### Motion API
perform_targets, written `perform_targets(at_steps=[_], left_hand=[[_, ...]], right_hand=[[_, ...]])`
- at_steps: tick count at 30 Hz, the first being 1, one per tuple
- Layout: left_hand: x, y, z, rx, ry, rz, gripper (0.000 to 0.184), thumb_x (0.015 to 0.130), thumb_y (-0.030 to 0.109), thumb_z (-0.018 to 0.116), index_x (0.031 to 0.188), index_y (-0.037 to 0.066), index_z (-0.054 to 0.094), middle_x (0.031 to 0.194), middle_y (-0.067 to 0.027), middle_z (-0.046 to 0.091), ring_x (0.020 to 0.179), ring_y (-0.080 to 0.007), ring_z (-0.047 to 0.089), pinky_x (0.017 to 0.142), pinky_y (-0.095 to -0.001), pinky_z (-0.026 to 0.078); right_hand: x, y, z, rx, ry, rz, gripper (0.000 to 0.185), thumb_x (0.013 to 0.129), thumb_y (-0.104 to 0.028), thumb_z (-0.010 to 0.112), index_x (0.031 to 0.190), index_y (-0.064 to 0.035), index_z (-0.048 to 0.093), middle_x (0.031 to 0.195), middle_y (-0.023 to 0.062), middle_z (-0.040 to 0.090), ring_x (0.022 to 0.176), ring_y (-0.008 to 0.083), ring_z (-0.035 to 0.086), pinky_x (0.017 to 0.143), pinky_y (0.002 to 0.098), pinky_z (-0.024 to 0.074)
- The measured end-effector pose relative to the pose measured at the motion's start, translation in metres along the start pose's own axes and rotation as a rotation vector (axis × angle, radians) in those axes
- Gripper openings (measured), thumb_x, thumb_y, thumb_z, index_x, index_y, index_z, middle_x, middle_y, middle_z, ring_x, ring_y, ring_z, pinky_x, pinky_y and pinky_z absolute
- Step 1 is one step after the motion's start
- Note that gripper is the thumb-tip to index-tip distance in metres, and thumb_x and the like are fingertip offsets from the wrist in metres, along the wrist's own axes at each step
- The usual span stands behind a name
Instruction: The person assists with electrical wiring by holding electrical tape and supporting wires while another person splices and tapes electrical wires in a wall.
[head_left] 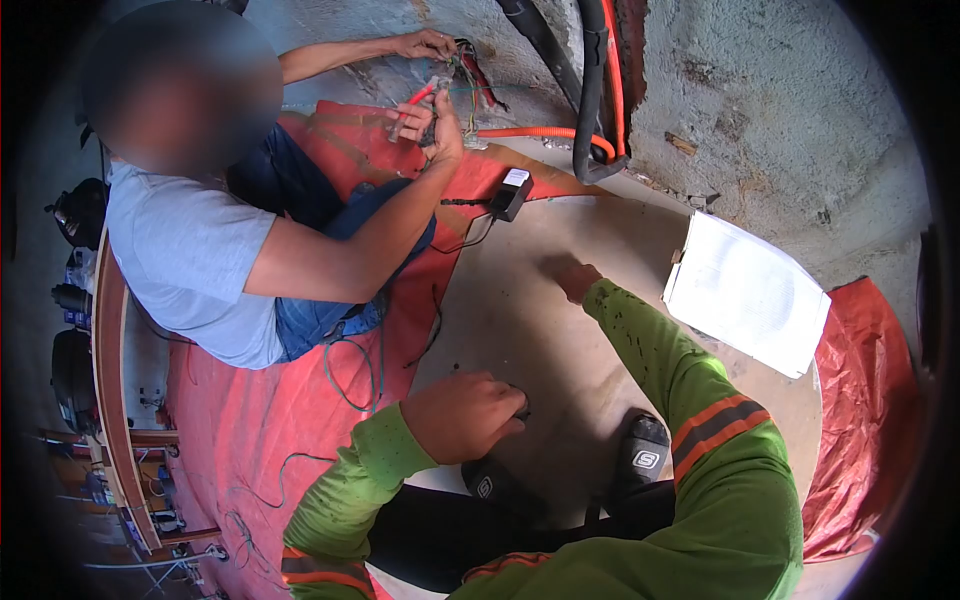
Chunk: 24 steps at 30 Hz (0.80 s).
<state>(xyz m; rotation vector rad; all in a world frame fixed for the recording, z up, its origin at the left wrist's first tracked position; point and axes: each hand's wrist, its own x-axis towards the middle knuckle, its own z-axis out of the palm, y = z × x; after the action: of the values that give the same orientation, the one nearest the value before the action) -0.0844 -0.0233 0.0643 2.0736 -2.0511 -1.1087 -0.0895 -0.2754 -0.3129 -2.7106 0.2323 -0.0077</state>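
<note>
My left hand [463,417] is closed in a fist above the tan board, in front of my body. A small dark thing [522,404] pokes out between its fingers, too little of it showing to name. Farther forward, my right hand [577,280] is low over or on the tan board [500,310]; its fingers are mostly hidden, and no object shows in it. Ahead of it lies a small black box with a white label [511,195], with cables running from it. To the right of my right forearm is a white printed sheet on a clipboard [745,290].
A co-worker in a grey shirt [190,260] sits at the left, both hands at wires [466,75] by the wall and a red-handled tool [421,94] at one hand. Black and orange conduits [590,90] hang down the wall. Red sheeting [260,420] with loose cables covers the floor.
</note>
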Motion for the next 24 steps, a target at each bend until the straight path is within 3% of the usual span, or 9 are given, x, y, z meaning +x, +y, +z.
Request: perform_targets(at_steps=[24], left_hand=[[0.0001, -0.002, 0.002, 0.005, -0.004, 0.011, 0.023, 0.095, 0.024, 0.06, 0.102, 0.002, 0.06, 0.093, -0.0174, 0.064, 0.096, -0.0371, 0.062, 0.086, -0.0464, 0.048]], right_hand=[[0.0027, -0.0001, -0.0012, -0.007, -0.06, -0.002, 0.021, 0.079, -0.008, 0.064, 0.098, -0.0092, 0.071, 0.095, 0.0133, 0.071, 0.09, 0.0321, 0.071, 0.067, 0.0446, 0.0584]])
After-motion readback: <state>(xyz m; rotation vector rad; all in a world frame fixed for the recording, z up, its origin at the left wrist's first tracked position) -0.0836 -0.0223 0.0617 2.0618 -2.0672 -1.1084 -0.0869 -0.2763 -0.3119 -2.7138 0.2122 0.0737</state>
